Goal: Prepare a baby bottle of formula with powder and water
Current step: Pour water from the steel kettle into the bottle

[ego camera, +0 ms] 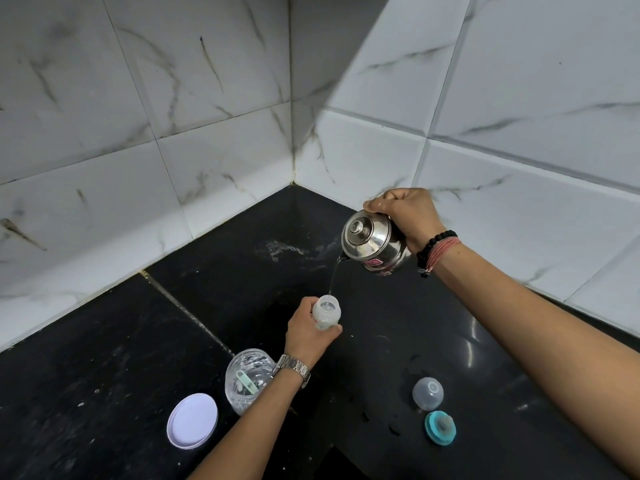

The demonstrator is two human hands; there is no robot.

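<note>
Left hand [306,336] gripping the baby bottle [326,312], standing on the black table [381,341]; right hand [407,214] gripping and tilting a steel kettle [372,242], water streaming into the bottle's mouth.

Shiny stainless-steel kettle [372,244]; translucent matt plastic baby bottle [326,312]; glossy black stone counter [104,358]; glossy marbled white ceramic wall tiles [173,81].

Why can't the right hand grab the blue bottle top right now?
Probably it can't yet: the right hand grips the tilted kettle, pouring water. The blue bottle top lies uncovered on the counter.
</note>
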